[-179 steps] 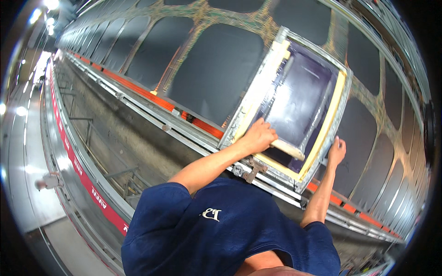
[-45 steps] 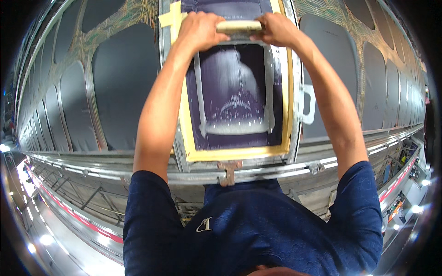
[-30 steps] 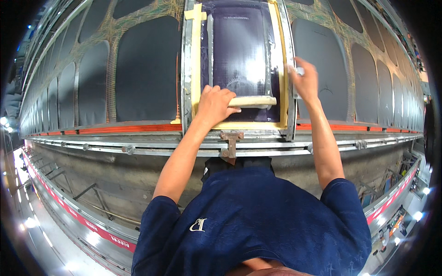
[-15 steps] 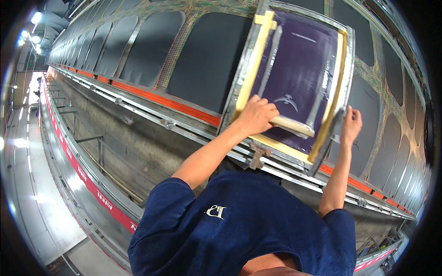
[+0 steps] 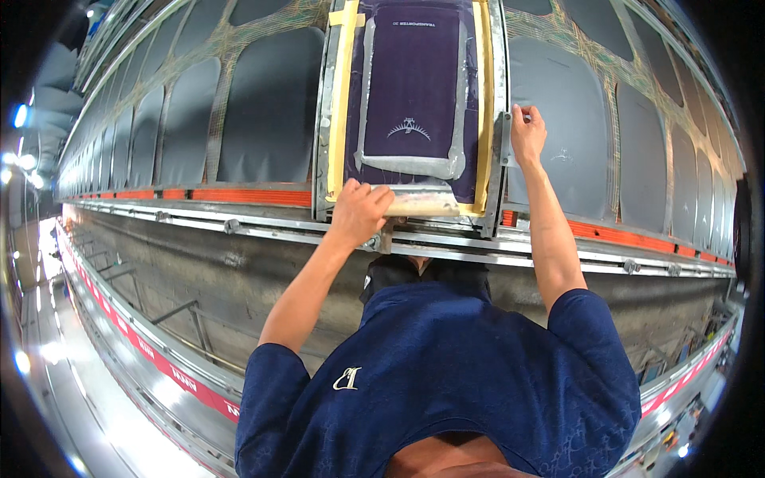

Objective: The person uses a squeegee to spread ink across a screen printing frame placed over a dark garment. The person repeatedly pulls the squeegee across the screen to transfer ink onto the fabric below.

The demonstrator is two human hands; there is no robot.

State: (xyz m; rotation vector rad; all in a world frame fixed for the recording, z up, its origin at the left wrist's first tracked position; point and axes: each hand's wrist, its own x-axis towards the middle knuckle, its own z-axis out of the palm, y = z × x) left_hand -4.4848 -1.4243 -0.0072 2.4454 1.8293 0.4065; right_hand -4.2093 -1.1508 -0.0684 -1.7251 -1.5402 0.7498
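Observation:
A screen-printing frame (image 5: 500,88) with a dark purple mesh (image 5: 414,80) lies before me, yellow tape (image 5: 343,103) along its inner sides. A pale emblem shows in the mesh, and grey ink (image 5: 410,166) is smeared in a band around the middle. My left hand (image 5: 360,212) is closed around the left end of a squeegee (image 5: 422,202) with a wooden handle, which lies crosswise at the mesh's near end. My right hand (image 5: 529,134) is at the frame's right rail beside a small metal bracket (image 5: 507,147), its fingers curled; what they grip is hidden.
Dark grey panels (image 5: 267,111) lie in rows along the long table on both sides. The panel (image 5: 558,119) right of the frame bears a small pale print. A metal rail (image 5: 271,229) and an orange strip (image 5: 255,196) run along the near edge. A second rail with a red band (image 5: 171,373) stands behind.
My view has turned, so the frame now appears straighter and farther left. The squeegee has come nearer to the frame's near edge in my left hand. My right hand stays by the right rail.

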